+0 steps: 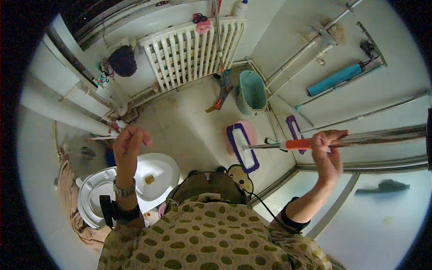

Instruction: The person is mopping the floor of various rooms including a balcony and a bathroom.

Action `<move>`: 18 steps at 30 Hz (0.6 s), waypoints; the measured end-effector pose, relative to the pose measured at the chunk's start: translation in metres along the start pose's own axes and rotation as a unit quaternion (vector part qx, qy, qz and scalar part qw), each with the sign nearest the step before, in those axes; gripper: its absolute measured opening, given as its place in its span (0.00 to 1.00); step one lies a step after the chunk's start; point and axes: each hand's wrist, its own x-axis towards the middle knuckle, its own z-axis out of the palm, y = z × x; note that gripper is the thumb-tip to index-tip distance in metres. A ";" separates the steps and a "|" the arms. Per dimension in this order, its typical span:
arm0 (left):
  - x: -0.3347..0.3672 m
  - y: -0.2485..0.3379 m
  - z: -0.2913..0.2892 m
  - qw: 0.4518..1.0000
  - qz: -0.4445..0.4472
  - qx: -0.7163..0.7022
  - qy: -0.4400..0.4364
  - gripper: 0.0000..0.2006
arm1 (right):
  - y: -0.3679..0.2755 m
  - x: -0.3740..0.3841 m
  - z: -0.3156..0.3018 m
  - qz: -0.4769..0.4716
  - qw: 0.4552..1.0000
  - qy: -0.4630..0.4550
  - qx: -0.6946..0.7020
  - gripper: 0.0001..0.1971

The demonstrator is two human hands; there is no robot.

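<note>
Overhead, the right hand (327, 150) is wrapped around the orange sleeve of a long-handled flat mop (243, 147), its grip pressed together on the handle so the pole runs level out to the person's right while the white pad with its purple edging hangs above the tiled floor (189, 126), in front of a pink stool or basin partly hidden behind it. Holding the handle near the head like this gives close control of the pad in a cramped room. The left hand (128, 144) is raised and carries nothing, fingers loosely curled and spread, hovering above the open toilet (157, 175), whose lid stands up to the left. A teal bucket (252, 92) sits in the corner by the white radiator (193, 49), out of the walking path, with a small scraper-like tool leaning just beside it. Pipes and a teal roller are mounted on the wall to the right.
</note>
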 end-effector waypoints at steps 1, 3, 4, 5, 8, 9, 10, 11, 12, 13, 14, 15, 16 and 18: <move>0.001 -0.006 -0.007 1.000 -0.003 0.000 0.003 0.07 | -0.005 -0.004 0.003 -0.020 0.999 -0.033 -0.033 0.08; 0.002 -0.017 -0.023 0.995 -0.034 -0.063 0.066 0.08 | -0.011 -0.012 0.016 -0.073 0.996 -0.043 -0.030 0.08; 0.002 -0.020 -0.034 0.997 -0.018 -0.047 0.060 0.08 | -0.012 -0.018 0.022 -0.087 0.992 -0.069 -0.057 0.08; 0.004 -0.024 -0.043 0.997 -0.021 -0.050 0.056 0.08 | -0.012 -0.024 0.025 -0.105 0.986 -0.097 -0.084 0.09; 0.004 -0.029 -0.059 0.994 -0.020 -0.007 0.107 0.09 | -0.041 -0.037 0.041 -0.141 0.983 -0.089 -0.082 0.10; 0.001 -0.031 -0.064 0.989 -0.019 0.032 0.143 0.09 | -0.059 -0.038 0.047 -0.142 0.982 -0.087 -0.085 0.10; -0.001 -0.034 -0.069 0.982 -0.019 0.071 0.176 0.10 | -0.083 -0.040 0.051 -0.099 0.990 -0.085 -0.050 0.10; -0.001 -0.039 -0.076 0.982 -0.021 0.072 0.173 0.10 | -0.095 -0.041 0.054 -0.057 0.995 -0.082 -0.012 0.11; 0.000 -0.049 -0.082 0.981 -0.035 0.012 0.192 0.09 | -0.077 -0.037 0.051 -0.110 0.980 -0.152 -0.062 0.11; 0.003 -0.056 -0.089 0.975 -0.050 -0.048 0.210 0.10 | -0.086 -0.030 0.054 -0.116 0.980 -0.152 -0.061 0.11; 0.007 -0.060 -0.092 0.978 -0.071 0.022 0.196 0.10 | -0.087 -0.019 0.058 -0.149 0.979 -0.130 -0.045 0.11; 0.010 -0.063 -0.091 0.979 -0.073 0.021 0.191 0.10 | -0.088 -0.010 0.062 -0.181 0.977 -0.108 -0.028 0.11; 0.013 -0.064 -0.089 0.977 -0.041 0.076 0.194 0.10 | -0.089 -0.004 0.060 -0.217 0.967 -0.116 -0.072 0.10; 0.024 -0.053 -0.070 0.948 -0.089 -0.142 0.269 0.09 | -0.138 0.031 0.060 -0.183 0.977 -0.086 -0.064 0.09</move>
